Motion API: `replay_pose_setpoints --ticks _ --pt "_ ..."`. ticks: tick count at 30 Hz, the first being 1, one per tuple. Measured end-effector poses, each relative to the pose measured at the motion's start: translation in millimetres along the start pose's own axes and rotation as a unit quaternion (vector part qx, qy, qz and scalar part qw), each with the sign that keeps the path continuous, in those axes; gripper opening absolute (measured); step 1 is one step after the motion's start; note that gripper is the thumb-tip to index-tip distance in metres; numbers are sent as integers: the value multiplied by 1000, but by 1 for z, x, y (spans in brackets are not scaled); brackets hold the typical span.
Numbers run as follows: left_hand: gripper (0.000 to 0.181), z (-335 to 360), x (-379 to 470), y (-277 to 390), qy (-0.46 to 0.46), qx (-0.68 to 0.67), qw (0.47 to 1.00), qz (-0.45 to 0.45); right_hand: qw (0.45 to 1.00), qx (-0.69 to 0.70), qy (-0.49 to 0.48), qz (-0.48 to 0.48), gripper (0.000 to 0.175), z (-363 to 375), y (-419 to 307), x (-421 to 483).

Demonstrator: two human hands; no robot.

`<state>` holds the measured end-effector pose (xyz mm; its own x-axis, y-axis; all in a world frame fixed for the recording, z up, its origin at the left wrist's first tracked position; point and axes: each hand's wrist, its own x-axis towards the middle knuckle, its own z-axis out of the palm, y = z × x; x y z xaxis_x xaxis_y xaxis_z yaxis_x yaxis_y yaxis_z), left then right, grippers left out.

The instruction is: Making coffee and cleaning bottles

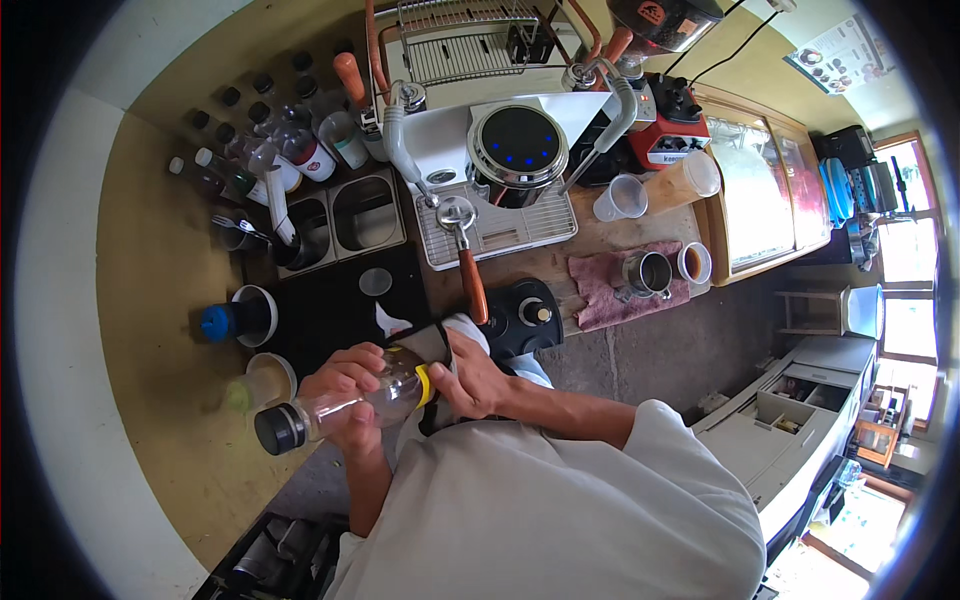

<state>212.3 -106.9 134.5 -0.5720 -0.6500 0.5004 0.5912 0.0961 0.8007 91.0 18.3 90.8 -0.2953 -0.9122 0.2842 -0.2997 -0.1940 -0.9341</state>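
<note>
A clear bottle (375,397) with a black cap and a yellow band lies slanted across the front of my body. My left hand (349,382) is closed around its middle, near the capped end. At the other end my right hand (472,375) grips a grey cloth with a dark edge (426,345) against the bottle. The cloth and fingers hide the bottle's base. Just beyond my hands, a portafilter (469,262) with a wooden handle points towards me from the espresso machine's drip tray (499,232). Beside it is a black tamping stand (525,319) with a tamper.
Several capped bottles (300,150) stand by steel sink wells (366,214) at the left. Two bowls (281,375) edge the black mat (330,300). At the right, a steel pitcher (649,274) sits on a pinkish cloth (592,292), beside a cup of brown liquid (695,264).
</note>
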Motion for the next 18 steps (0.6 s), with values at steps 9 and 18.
replay_pose_setpoints --ticks 9,18 --pt "34 10 -6 0 52 16 998 10 998 55 -2 -43 40 -2 0 -2" --pt "29 14 -8 4 -1 -2 1000 12 996 39 13 -82 42 1 -3 -3"
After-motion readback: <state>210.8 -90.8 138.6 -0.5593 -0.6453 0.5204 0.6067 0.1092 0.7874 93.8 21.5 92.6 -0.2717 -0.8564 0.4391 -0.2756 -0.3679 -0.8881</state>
